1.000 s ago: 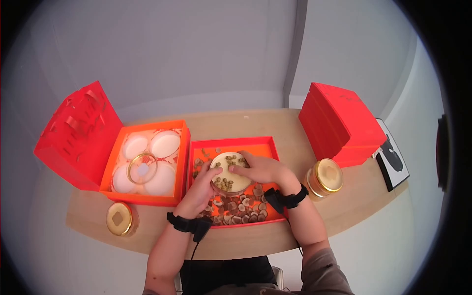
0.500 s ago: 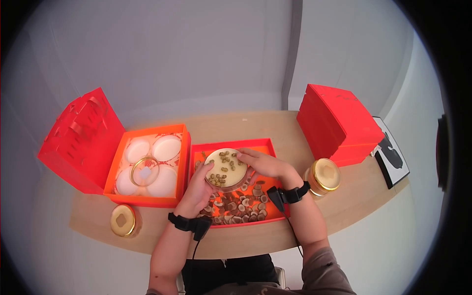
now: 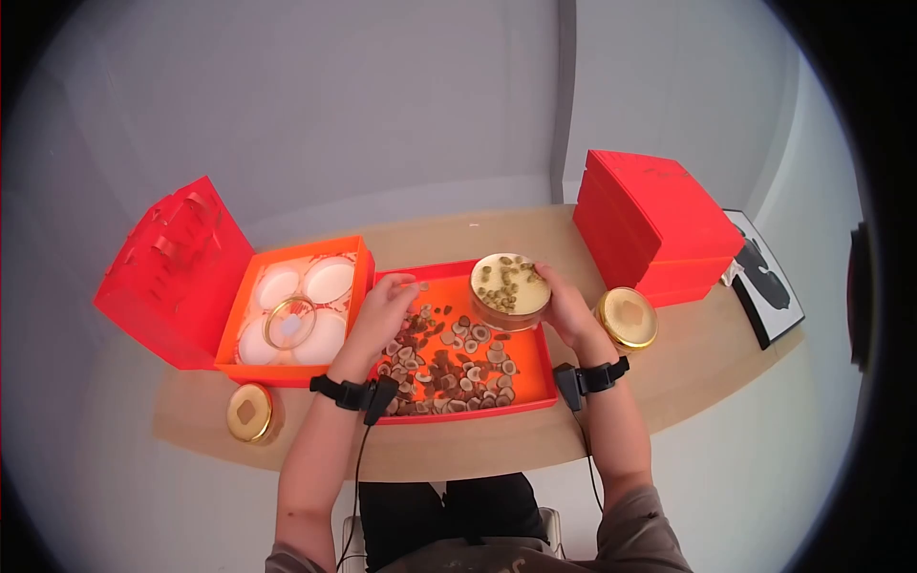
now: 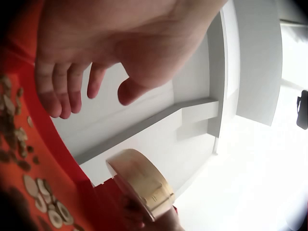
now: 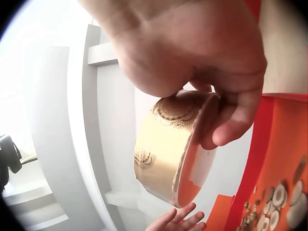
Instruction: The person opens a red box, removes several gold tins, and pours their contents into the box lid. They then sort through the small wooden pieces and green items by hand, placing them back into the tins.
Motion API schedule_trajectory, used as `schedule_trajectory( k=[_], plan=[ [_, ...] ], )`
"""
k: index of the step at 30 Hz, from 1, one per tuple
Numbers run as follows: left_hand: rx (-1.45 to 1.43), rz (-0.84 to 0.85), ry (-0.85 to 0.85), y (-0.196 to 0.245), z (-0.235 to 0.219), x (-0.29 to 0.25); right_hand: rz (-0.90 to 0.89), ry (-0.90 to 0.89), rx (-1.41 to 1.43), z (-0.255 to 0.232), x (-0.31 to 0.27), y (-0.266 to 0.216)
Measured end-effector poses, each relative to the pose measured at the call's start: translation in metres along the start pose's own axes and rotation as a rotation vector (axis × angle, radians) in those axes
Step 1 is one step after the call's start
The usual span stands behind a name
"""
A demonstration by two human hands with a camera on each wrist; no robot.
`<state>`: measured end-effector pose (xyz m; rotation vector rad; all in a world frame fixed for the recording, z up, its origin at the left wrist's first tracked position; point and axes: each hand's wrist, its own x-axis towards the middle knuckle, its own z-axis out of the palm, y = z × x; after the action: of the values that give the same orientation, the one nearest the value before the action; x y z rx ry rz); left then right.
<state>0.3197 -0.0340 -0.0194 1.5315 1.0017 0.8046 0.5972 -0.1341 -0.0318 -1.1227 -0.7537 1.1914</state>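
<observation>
My right hand (image 3: 568, 310) grips the side of a shallow round container (image 3: 511, 298), holding it above the right part of a red-rimmed tray (image 3: 528, 368). Several small greenish-brown dried pieces (image 3: 504, 298) lie on the container's pale round top. Its gold patterned side (image 5: 161, 144) shows in the right wrist view, with thumb and fingers curled at the edge. Apart from it, my left hand (image 3: 385, 310) hovers over the tray's left side. In the left wrist view its fingers (image 4: 60, 86) are relaxed and hold nothing. Brown-edged dried slices (image 3: 468, 377) are scattered over the tray's orange floor.
To the left stands an orange box (image 3: 229, 344) with white round containers and a clear gold-rimmed lid (image 3: 289, 323), its red cover (image 3: 167, 296) raised. Gold-lidded jars (image 3: 250, 413) flank the tray. A red box (image 3: 659, 229) and a framed picture (image 3: 764, 277) are at right.
The left hand has let go of the round container and moved back to the left. The right hand has carried the container to the right, uncovering more of the slices.
</observation>
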Motion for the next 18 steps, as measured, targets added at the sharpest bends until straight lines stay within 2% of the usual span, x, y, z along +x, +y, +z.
schedule_trajectory(
  k=[1,3,4,6,7,9,15,18],
  plan=[
    [0.008,0.003,0.002,-0.001,-0.002,0.008,-0.004,-0.004,0.008,-0.005,0.001,0.002],
    [0.439,0.026,-0.115,-0.002,-0.005,0.024,-0.03,-0.034,-0.005,-0.015,0.002,0.006],
    [0.446,0.024,-0.111,-0.006,-0.004,0.03,-0.031,-0.039,0.001,-0.018,0.003,0.01],
    [0.843,0.065,-0.264,0.002,0.003,0.033,-0.049,-0.019,-0.007,-0.019,0.0,0.013],
    [0.85,0.055,-0.265,0.0,0.007,0.036,-0.042,-0.022,0.003,-0.019,-0.002,0.014],
    [1.167,0.204,-0.28,-0.012,0.011,0.045,-0.034,-0.017,-0.035,-0.018,-0.008,0.014],
    [1.353,0.07,-0.254,-0.037,0.021,0.061,-0.062,-0.044,0.002,-0.018,-0.005,0.021],
    [1.283,0.056,-0.291,-0.04,0.017,0.064,-0.045,-0.06,-0.005,-0.018,-0.007,0.02]
  ],
)
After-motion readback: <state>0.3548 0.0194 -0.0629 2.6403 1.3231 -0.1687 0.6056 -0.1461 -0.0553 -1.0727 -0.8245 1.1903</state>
